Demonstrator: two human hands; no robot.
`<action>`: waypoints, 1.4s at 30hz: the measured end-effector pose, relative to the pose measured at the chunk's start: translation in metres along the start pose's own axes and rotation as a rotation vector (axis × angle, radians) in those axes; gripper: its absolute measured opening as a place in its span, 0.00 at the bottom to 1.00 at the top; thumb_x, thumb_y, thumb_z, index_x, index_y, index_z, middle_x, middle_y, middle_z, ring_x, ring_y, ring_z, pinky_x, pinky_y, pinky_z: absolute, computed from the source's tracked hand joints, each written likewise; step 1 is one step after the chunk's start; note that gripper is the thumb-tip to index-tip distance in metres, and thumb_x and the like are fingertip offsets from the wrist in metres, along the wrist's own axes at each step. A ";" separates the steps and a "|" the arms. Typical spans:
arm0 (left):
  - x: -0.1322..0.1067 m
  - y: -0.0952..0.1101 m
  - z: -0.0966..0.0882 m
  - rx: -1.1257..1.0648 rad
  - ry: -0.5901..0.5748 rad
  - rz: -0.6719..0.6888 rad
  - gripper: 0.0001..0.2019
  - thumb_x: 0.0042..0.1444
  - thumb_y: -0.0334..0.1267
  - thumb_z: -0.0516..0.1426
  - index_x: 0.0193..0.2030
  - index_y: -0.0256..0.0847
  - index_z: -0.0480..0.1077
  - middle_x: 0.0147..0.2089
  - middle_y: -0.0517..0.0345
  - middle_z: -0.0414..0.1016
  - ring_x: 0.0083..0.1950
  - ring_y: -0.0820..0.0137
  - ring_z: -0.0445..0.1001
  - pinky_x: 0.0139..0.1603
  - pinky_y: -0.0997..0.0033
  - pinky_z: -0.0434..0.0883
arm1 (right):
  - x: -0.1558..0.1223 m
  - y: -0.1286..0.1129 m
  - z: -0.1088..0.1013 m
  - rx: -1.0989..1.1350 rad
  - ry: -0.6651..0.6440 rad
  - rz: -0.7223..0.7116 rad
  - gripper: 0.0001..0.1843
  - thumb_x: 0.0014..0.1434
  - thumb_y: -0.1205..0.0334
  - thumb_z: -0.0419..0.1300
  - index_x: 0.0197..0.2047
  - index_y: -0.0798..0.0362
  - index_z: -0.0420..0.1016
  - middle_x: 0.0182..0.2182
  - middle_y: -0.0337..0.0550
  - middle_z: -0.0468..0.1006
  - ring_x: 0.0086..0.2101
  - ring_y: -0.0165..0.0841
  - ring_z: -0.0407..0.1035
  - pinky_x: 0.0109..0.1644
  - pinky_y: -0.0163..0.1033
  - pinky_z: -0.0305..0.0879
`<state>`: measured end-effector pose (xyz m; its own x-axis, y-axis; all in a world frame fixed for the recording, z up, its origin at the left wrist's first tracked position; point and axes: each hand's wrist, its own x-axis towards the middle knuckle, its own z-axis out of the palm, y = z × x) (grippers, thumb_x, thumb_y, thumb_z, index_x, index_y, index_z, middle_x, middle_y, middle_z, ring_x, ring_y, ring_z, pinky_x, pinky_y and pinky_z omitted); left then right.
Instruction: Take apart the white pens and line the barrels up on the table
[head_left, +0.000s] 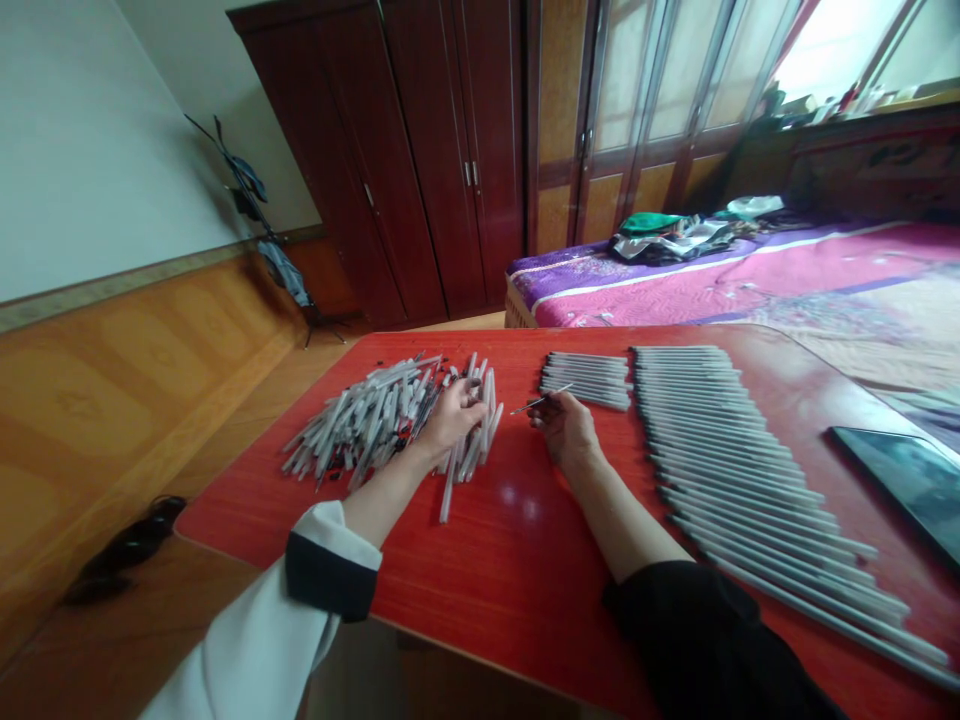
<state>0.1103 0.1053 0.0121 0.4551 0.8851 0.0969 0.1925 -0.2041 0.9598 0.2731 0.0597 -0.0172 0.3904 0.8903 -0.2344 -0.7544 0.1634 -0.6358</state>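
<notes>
My left hand (450,415) is over a loose group of clear pen barrels (448,498), its fingers curled together among them; what they pinch is hidden. Between the fingertips of my right hand (571,437) is a thin pen refill (528,406), its slim tip pointing left. To the left spreads a heap of whitish pen parts (356,425) mixed with small black pieces. Just beyond my right hand lies a short row of capped pens (589,378), side by side. A longer row of pens (739,470) fans along the right side, dark ends to the left.
Everything lies on a red table (480,580). A dark phone (904,480) rests at its right edge. Behind it stand a bed with a purple and pink cover (585,290) and a dark red wardrobe (420,150). A coat stand (262,215) leans by the left wall.
</notes>
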 end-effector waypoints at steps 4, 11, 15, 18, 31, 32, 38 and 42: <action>-0.005 -0.010 -0.025 -0.413 0.103 -0.041 0.21 0.44 0.36 0.59 0.46 0.39 0.60 0.31 0.63 0.69 0.26 0.76 0.71 0.25 0.78 0.68 | -0.003 0.004 0.002 -0.069 -0.044 -0.001 0.05 0.47 0.69 0.54 0.23 0.56 0.69 0.14 0.39 0.72 0.15 0.27 0.65 0.14 0.29 0.60; -0.016 -0.024 -0.027 -0.614 0.237 0.126 0.26 0.47 0.33 0.59 0.52 0.45 0.55 0.36 0.62 0.70 0.31 0.76 0.73 0.33 0.74 0.72 | -0.017 0.019 0.011 -0.262 -0.428 0.110 0.05 0.50 0.65 0.58 0.27 0.58 0.72 0.30 0.49 0.79 0.22 0.31 0.72 0.19 0.32 0.66; -0.016 -0.029 -0.019 -0.464 0.268 0.183 0.19 0.48 0.35 0.60 0.46 0.42 0.60 0.36 0.60 0.70 0.34 0.73 0.73 0.35 0.73 0.72 | -0.021 0.024 0.015 -0.263 -0.502 0.130 0.06 0.50 0.64 0.60 0.30 0.58 0.74 0.32 0.49 0.79 0.29 0.35 0.75 0.27 0.35 0.71; -0.019 -0.034 -0.016 -0.165 0.225 0.217 0.12 0.51 0.37 0.58 0.43 0.40 0.64 0.33 0.59 0.72 0.33 0.72 0.74 0.35 0.74 0.71 | -0.020 0.022 0.015 -0.231 -0.478 0.098 0.06 0.50 0.63 0.60 0.30 0.58 0.75 0.32 0.48 0.80 0.32 0.35 0.75 0.31 0.35 0.71; -0.034 -0.022 -0.030 1.015 0.201 0.370 0.19 0.60 0.43 0.50 0.57 0.45 0.64 0.25 0.54 0.75 0.24 0.69 0.70 0.28 0.72 0.62 | -0.019 0.011 0.018 -0.223 -0.332 -0.048 0.07 0.46 0.61 0.65 0.25 0.58 0.76 0.26 0.46 0.80 0.24 0.29 0.72 0.25 0.30 0.70; -0.035 -0.020 -0.030 1.034 0.211 0.408 0.20 0.59 0.43 0.50 0.58 0.45 0.64 0.26 0.54 0.74 0.26 0.69 0.70 0.30 0.72 0.62 | -0.020 0.011 0.019 -0.231 -0.324 -0.050 0.08 0.46 0.61 0.65 0.25 0.58 0.76 0.26 0.46 0.79 0.24 0.29 0.73 0.26 0.30 0.70; -0.040 -0.010 -0.026 1.079 0.252 0.645 0.15 0.57 0.36 0.53 0.52 0.46 0.68 0.40 0.51 0.72 0.42 0.63 0.69 0.43 0.64 0.61 | -0.027 0.019 0.024 -0.291 -0.375 0.000 0.09 0.44 0.61 0.65 0.26 0.60 0.75 0.26 0.49 0.79 0.25 0.31 0.73 0.27 0.31 0.70; -0.036 -0.015 -0.024 1.079 0.201 0.634 0.11 0.59 0.34 0.51 0.45 0.41 0.72 0.37 0.51 0.74 0.42 0.62 0.67 0.42 0.63 0.60 | -0.029 0.020 0.026 -0.275 -0.411 0.007 0.09 0.46 0.61 0.65 0.28 0.59 0.74 0.27 0.47 0.79 0.26 0.31 0.73 0.26 0.32 0.70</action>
<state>0.0702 0.0868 0.0007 0.6056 0.5359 0.5883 0.6412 -0.7665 0.0381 0.2330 0.0484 -0.0039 0.1035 0.9940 0.0349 -0.5675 0.0878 -0.8187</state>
